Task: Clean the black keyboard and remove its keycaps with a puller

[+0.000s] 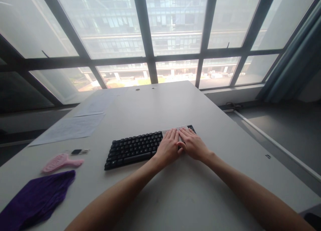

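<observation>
A black keyboard (135,145) lies slightly askew on the white table. Over its right part is spread a thin white sheet (165,132), tissue or cloth; I cannot tell which. My left hand (168,145) rests flat on this sheet, fingers stretched out and pointing away from me. Beside it my right hand (192,144) also lies flat on the sheet, its fingers angled to the left. The two hands touch near the thumbs and fingertips. They hide most of the sheet and the keys under them.
On the left of the table (155,107) lie a purple cloth (40,196), a pink hairbrush (59,162) and a small black-and-silver item (77,151). Farther back are paper sheets (72,127). Windows (173,23) stand beyond the far edge, with a curtain (288,57) at right.
</observation>
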Action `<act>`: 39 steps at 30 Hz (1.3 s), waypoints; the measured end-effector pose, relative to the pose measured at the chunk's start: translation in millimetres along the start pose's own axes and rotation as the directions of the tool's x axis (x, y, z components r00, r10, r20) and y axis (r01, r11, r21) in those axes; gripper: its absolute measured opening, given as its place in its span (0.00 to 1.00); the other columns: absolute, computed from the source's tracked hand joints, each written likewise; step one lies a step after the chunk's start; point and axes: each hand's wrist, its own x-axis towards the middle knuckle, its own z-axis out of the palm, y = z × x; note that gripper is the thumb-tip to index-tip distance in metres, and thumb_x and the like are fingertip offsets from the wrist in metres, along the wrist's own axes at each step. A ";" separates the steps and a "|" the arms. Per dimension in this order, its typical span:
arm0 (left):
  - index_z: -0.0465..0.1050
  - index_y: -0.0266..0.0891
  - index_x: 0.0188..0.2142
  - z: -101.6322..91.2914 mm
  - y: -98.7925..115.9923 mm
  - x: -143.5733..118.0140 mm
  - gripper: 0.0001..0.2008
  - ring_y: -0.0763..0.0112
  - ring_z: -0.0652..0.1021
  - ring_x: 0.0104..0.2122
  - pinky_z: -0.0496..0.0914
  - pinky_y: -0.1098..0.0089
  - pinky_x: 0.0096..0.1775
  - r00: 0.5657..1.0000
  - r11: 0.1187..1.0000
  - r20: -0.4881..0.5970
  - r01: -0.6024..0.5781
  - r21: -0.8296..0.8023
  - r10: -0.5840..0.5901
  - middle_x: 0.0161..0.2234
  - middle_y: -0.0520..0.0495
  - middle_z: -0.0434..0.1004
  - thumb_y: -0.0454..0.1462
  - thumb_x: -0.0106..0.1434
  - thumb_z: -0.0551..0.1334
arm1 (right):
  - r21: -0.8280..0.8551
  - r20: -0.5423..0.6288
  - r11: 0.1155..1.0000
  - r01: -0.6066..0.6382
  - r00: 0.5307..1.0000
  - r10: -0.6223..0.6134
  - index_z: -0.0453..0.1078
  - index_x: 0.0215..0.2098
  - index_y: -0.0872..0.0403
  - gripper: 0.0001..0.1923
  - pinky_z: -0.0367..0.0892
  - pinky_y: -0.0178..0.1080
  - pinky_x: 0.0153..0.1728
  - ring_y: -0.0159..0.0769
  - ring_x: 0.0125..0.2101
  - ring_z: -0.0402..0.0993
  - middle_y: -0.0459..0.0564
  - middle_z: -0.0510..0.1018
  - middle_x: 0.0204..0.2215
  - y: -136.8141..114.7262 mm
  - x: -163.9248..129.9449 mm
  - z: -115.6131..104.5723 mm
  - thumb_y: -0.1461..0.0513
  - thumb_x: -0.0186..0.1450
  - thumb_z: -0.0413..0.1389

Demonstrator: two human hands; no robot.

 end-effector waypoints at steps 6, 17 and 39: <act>0.54 0.26 0.68 4.5 1.3 -2.5 0.33 0.52 0.55 0.70 0.51 0.53 0.68 1.000 0.998 0.010 0.022 0.060 -0.022 0.69 0.30 0.53 0.45 0.70 0.53 | -0.047 0.027 0.999 -0.028 0.999 0.030 0.58 0.68 0.68 0.42 0.48 0.51 0.68 0.50 0.69 0.52 0.67 0.59 0.67 -4.8 -2.7 -1.2 0.43 0.74 0.35; 0.55 0.29 0.68 2.8 16.1 -5.8 0.33 0.53 0.54 0.70 0.49 0.54 0.68 0.998 0.998 0.033 -0.063 0.015 0.062 0.70 0.33 0.52 0.42 0.66 0.54 | -0.093 0.074 0.985 -0.143 0.986 0.150 0.60 0.67 0.70 0.43 0.51 0.53 0.67 0.54 0.68 0.54 0.70 0.61 0.66 -19.1 -23.7 -13.6 0.42 0.73 0.35; 0.57 0.24 0.67 7.5 20.0 -8.3 0.32 0.49 0.55 0.69 0.52 0.52 0.68 1.000 0.995 0.020 0.001 0.097 -0.003 0.69 0.30 0.53 0.41 0.68 0.52 | -0.120 0.087 0.987 -0.106 0.989 0.117 0.61 0.66 0.71 0.42 0.49 0.52 0.68 0.52 0.68 0.55 0.70 0.61 0.66 -20.8 -21.9 -18.8 0.43 0.74 0.36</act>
